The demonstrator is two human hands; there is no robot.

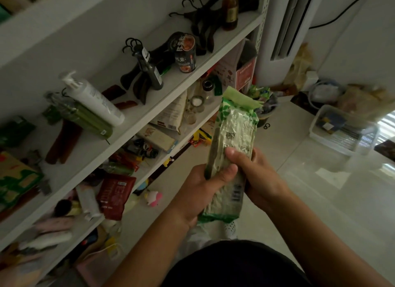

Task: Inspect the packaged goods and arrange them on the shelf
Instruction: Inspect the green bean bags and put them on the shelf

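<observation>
Shelf unit: white, open boards, perforated upright, along the left.
Floor: pale glossy tiles, reflective.
Air conditioner: white floor-standing column with vertical vents, just beside the shelf unit's far end.
Wall: white, plain; black cable crosses it.
Light: dim overall; striped bright patch on the floor, far right.

My left forearm and right forearm reach forward and converge. My left hand wraps the packet from the left, thumb across its front. My right hand grips it from the right, thumb pressed just above.
</observation>
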